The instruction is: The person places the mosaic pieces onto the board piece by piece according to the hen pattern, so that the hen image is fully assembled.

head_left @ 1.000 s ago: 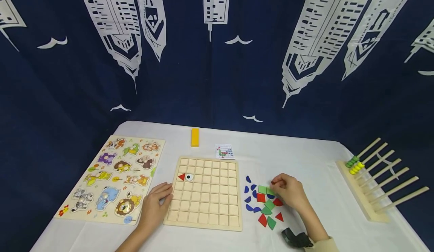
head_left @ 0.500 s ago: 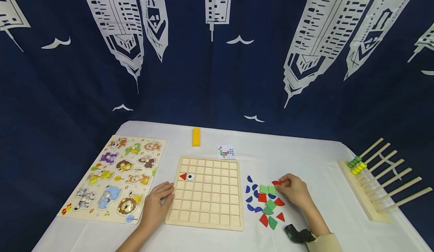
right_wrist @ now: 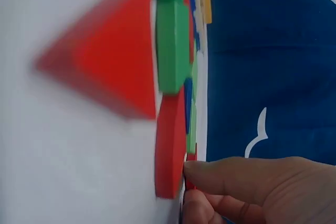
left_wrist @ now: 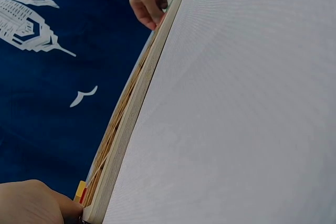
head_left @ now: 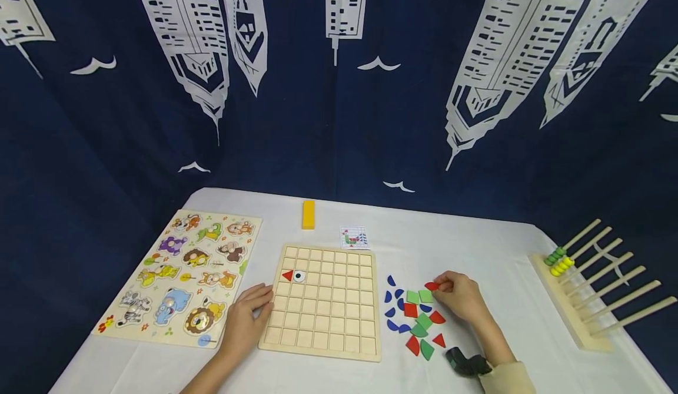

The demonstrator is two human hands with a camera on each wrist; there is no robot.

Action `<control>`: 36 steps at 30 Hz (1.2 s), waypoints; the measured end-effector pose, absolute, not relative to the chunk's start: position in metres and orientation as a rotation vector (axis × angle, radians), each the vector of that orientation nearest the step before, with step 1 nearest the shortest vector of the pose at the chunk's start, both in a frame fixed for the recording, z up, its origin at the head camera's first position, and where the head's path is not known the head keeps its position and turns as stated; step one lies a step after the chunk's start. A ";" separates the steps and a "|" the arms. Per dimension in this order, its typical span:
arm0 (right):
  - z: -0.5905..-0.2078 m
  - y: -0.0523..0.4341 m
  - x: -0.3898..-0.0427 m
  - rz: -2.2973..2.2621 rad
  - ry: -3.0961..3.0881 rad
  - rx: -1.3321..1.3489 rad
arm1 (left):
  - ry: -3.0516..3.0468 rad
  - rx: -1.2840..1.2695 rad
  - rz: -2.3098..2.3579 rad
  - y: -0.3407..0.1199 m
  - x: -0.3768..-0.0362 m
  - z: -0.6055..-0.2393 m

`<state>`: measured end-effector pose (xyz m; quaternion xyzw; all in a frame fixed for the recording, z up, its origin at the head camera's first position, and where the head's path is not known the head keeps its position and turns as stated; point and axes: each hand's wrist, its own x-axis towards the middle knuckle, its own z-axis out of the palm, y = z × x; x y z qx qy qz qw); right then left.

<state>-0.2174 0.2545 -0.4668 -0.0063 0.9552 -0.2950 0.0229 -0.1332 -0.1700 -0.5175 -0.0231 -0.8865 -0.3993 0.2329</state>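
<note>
Fig. Head view w/ both wrist views. The right hand pinched a small red piece between thumb and fingertips, at the far right edge of the loose pile of coloured pieces on the desk. One second before, that hand lay lower over the green squares w/ no red piece showing at its tips; half a second before, the piece was already in the pinch, approx. where it was now. Judged: the pick was done, the piece barely clear of the pile, not yet carried toward the grid board. The right wrist view showed the fingers closed on the red edge, a blurred red triangle near the lens.

The left hand rested flat, fingers relaxed, on the board's near-left edge, unchanged across the three head frames. The board held only a red triangle and an eye piece. An animal puzzle lay left of it.
</note>
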 end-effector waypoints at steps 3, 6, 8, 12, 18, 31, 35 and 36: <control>-0.461 0.250 -0.224 -0.874 3.000 -0.043 | -2.431 -0.075 -1.081 -0.171 -0.134 -0.517; -0.449 0.233 -0.232 -0.865 3.038 -0.094 | -2.426 -0.079 -1.072 -0.172 -0.134 -0.517; -0.442 0.214 -0.238 -0.886 3.052 -0.157 | -2.424 -0.075 -1.077 -0.173 -0.134 -0.518; -0.433 0.164 -0.245 -0.948 3.040 -0.378 | -2.425 -0.075 -1.099 -0.173 -0.134 -0.518; -0.433 0.086 -0.252 -1.008 2.897 -0.787 | -2.426 -0.074 -1.112 -0.171 -0.136 -0.519; -0.459 0.010 -0.266 -0.977 2.782 -0.860 | -2.424 -0.071 -1.115 -0.168 -0.134 -0.517; -0.461 0.007 -0.267 -0.962 2.780 -0.850 | -2.425 -0.075 -1.117 -0.169 -0.134 -0.517; -0.461 0.006 -0.267 -0.961 2.782 -0.855 | -2.425 -0.075 -1.115 -0.170 -0.134 -0.517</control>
